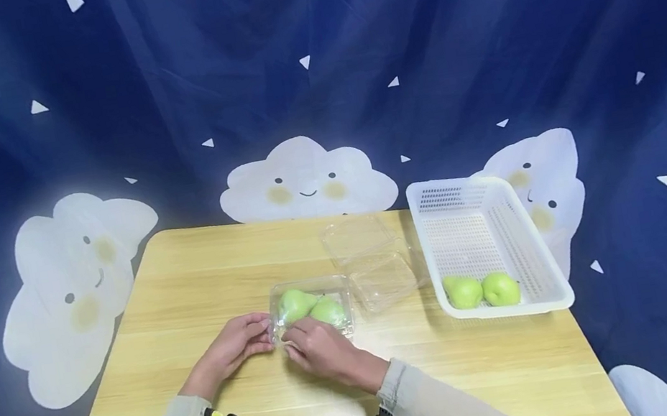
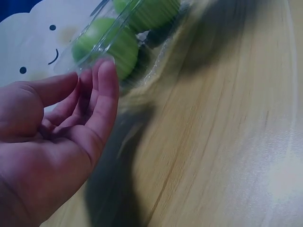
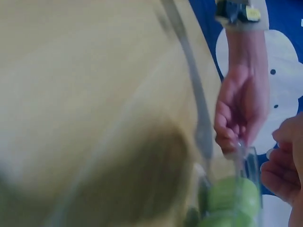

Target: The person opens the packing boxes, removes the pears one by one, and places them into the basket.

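A clear plastic clamshell box (image 1: 335,282) sits on the table with two green pears (image 1: 296,305) inside. At its left end my left hand (image 1: 239,341) pinches the plastic edge between thumb and fingertips. The left wrist view shows that hand (image 2: 71,118) with the pears (image 2: 106,45) behind the clear wall. My right hand (image 1: 323,348) is at the front of the box, fingers bent, fingertips near the front left rim. In the right wrist view only part of the right hand (image 3: 286,163) shows, beside the box wall (image 3: 253,163); I cannot tell whether it grips the plastic.
An open, transparent clamshell box (image 1: 376,270) lies just right of the filled one. A white perforated basket (image 1: 548,261) stands at the table's right side, with two green pears (image 1: 500,289) at its near end. Behind the wooden table (image 1: 200,273) hangs a blue curtain (image 1: 255,46) with cloud prints.
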Available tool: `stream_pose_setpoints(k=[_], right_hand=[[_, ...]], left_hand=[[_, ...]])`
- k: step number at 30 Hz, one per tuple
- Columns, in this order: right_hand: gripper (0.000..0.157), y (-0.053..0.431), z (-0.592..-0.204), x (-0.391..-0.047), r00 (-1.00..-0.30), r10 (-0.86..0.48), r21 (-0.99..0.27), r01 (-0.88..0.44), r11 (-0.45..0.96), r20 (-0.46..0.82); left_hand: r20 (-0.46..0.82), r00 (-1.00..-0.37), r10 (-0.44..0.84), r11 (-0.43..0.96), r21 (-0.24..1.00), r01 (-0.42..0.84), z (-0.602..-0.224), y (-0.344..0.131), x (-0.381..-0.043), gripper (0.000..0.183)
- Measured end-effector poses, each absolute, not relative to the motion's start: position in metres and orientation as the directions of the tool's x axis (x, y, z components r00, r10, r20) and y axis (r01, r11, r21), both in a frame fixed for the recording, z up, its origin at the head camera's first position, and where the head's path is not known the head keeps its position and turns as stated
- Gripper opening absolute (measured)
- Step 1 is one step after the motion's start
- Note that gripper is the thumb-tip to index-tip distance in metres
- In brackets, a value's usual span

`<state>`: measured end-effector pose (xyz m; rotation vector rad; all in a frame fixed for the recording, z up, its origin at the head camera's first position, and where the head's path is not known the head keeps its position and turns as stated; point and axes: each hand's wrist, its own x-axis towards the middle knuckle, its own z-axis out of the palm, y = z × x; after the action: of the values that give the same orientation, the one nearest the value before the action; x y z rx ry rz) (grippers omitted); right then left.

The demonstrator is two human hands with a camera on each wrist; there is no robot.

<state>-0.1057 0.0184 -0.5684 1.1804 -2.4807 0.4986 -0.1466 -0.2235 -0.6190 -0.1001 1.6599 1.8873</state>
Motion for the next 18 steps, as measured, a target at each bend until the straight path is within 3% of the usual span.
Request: stream_pose_setpoints(k=[6,9,12,15,18], right_hand=[[0.011,0.01,-0.571,-0.091,-0.788,-0.531,-0.549,-0.606,0.576,0.313],[0.013,0.006,-0.571,-0.086,-0.891,-0.425,-0.774,-0.38,0.507,0.159],[0.016,0.002,-0.572,-0.083,-0.946,-0.317,-0.944,-0.039,0.327,-0.07],[0.02,0.0,-0.573,-0.08,-0.921,-0.24,-0.952,0.304,0.05,-0.306],[0.024,-0.001,-0.574,-0.079,-0.866,-0.193,-0.848,0.495,-0.19,-0.462]], left_hand=[[-0.427,-0.8,0.422,-0.034,0.874,-0.484,-0.618,-0.228,-0.147,0.056],[-0.43,-0.795,0.428,-0.042,0.869,-0.493,-0.618,-0.229,-0.146,0.057],[-0.431,-0.79,0.436,-0.059,0.862,-0.503,-0.619,-0.228,-0.145,0.057],[-0.427,-0.786,0.447,-0.077,0.857,-0.509,-0.619,-0.228,-0.146,0.056],[-0.426,-0.784,0.451,-0.084,0.854,-0.513,-0.62,-0.227,-0.147,0.054]])
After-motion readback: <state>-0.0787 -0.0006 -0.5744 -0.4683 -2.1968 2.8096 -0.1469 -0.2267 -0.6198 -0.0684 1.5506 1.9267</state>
